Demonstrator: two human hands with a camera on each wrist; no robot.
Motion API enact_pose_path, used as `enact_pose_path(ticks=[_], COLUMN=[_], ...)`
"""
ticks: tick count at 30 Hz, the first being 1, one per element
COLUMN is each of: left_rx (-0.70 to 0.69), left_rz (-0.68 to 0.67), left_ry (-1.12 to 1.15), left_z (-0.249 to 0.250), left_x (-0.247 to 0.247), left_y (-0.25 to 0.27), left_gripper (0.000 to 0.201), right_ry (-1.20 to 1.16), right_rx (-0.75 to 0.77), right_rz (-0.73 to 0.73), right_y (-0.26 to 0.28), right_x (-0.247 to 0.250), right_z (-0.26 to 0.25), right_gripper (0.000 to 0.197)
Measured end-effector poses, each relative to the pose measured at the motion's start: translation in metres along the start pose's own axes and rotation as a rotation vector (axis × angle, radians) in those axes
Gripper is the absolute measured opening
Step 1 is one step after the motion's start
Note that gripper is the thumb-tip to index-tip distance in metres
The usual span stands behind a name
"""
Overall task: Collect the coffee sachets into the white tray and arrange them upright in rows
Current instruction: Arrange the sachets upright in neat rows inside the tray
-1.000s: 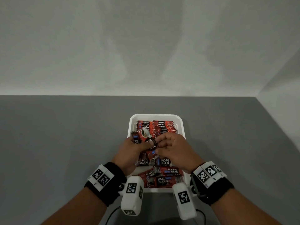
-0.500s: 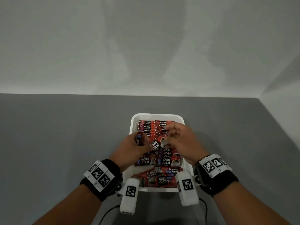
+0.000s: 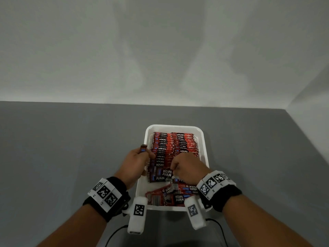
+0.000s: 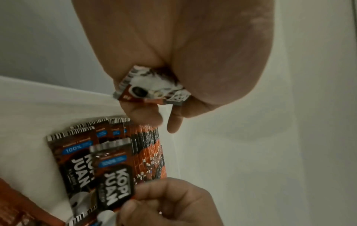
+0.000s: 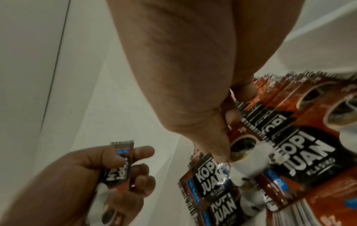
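Left hand [image 3: 136,164] now grips one sachet [image 3: 143,148] lifted beside the white tray [image 3: 204,148]; right hand [image 3: 187,168] pinches the front sachet [image 3: 164,172], extending the row.

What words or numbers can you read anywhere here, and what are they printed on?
"KOPI JUAN": front of the coffee sachets in the white tray.
"KLASIKO": under the brand on a sachet front.
"100%": blue label on a sachet.
Barcodes, fine print and the square wrist markers: unreadable.
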State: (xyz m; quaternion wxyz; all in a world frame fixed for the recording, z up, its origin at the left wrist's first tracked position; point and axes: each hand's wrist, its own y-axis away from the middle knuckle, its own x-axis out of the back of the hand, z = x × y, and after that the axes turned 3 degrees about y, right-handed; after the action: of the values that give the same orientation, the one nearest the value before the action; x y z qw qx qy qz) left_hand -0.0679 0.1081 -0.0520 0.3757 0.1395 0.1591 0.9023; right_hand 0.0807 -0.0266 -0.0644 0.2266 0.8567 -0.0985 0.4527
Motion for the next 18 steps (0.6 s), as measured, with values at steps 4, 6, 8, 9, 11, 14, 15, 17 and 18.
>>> enact_pose_path(ticks=[4,6,8,9,11,14,15,17,18], left_rx=[0.042,0.034,0.008,-0.017,-0.030,-0.053,-0.060,-0.062,-0.059], left_rz=[0.038,0.034,0.013,-0.002,-0.019,-0.031,-0.029,-0.023,-0.017], left_ry=[0.064,0.065,0.048,0.044,0.039,0.066,0.067,0.068,0.077], left_z=[-0.001,-0.003,-0.004,-0.005,-0.004,-0.003,-0.002,-0.006,-0.008], left_x=[0.001,0.003,0.004,0.004,0.003,-0.001,-0.003,-0.005,-0.006], left_y=[0.002,0.001,0.003,0.004,0.006,0.008,0.010,0.009,0.008], left_gripper=[0.028,0.025,0.021,0.018,0.023,0.029,0.030,0.027,0.025], right_ry=[0.082,0.116,0.165,0.198,0.249,0.284,0.279,0.243,0.207], right_rx=[0.044,0.060,0.076,0.079,0.079,0.075,0.076,0.083,0.081], right_rz=[-0.069,-0.102,-0.119,-0.117,-0.094,-0.060,-0.056,-0.058,-0.058], right_y=[-0.014,-0.019,-0.022,-0.023,-0.025,-0.024,-0.023,-0.019,-0.017], right_x=[-0.013,-0.019,-0.025,-0.027,-0.030,-0.029,-0.028,-0.027,-0.025], right_z=[-0.009,-0.011,-0.011,-0.010,-0.009,-0.009,-0.010,-0.010,-0.010], right_gripper=[0.025,0.028,0.026,0.024,0.021,0.019,0.018,0.015,0.014])
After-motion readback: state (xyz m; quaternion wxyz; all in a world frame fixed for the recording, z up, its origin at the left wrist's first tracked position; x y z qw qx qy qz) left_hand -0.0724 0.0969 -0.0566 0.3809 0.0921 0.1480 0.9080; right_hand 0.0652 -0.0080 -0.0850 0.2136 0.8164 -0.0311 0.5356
